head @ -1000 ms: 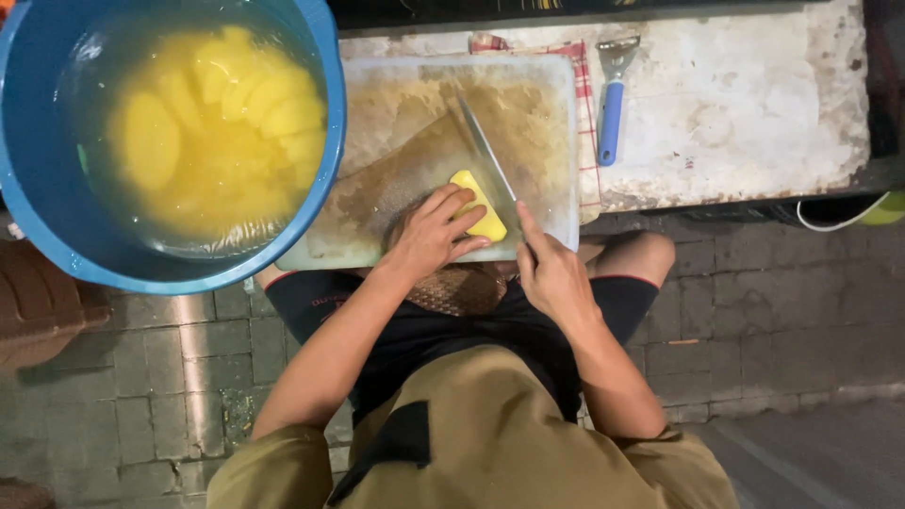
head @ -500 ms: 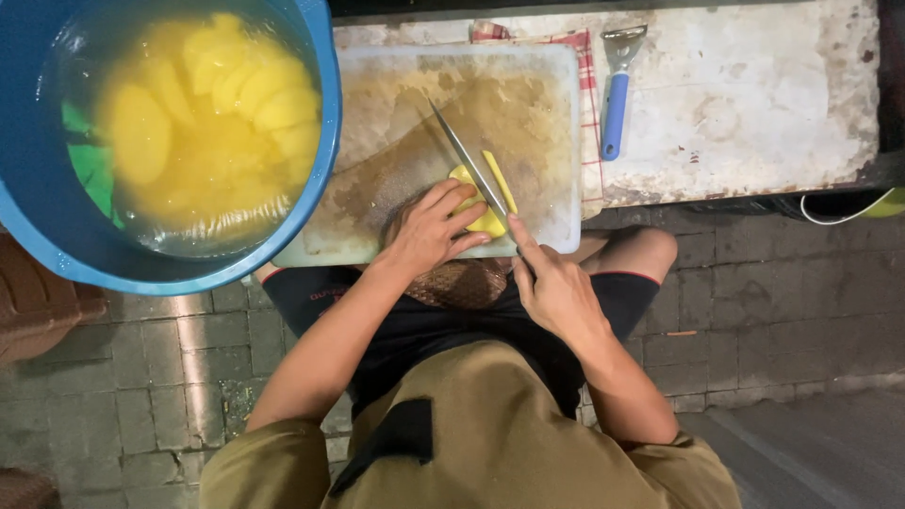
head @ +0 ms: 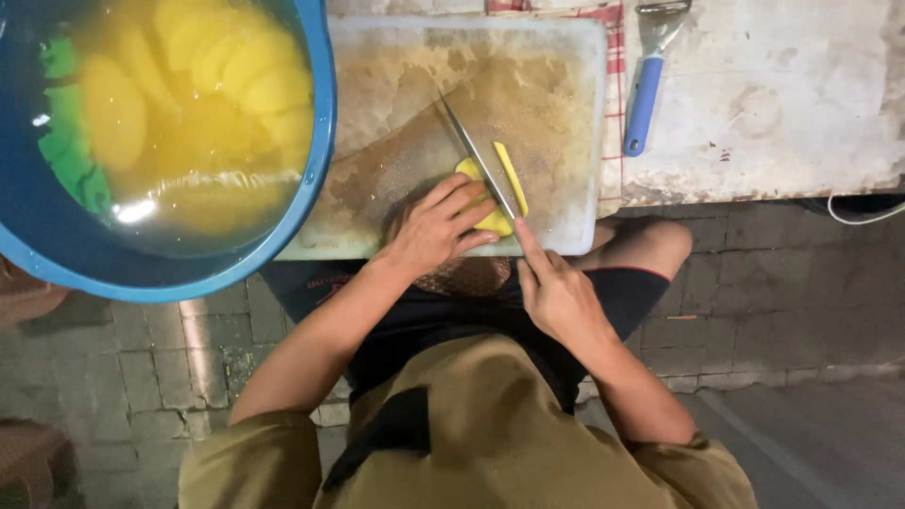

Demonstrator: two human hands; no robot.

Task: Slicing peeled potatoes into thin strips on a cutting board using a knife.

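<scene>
In the head view, the left hand [head: 436, 229] presses a yellow potato piece [head: 488, 200] onto the stained cutting board [head: 556, 57], its grip closed over it. The right hand [head: 556, 292] holds a knife [head: 476, 155], grip tight on the handle. The blade's long axis runs away from the person, leaning left. A cut strip [head: 512, 176] lies just beside it. The board sits on a worn white worktop [head: 792, 94], near a blue peeler [head: 647, 90] and a blue basin [head: 316, 151] of slices in water. The floor is stone paving [head: 801, 311].

The person wears an olive short-sleeved shirt [head: 490, 443] with a black strap [head: 386, 429], black shorts [head: 424, 320], and bare forearms.
</scene>
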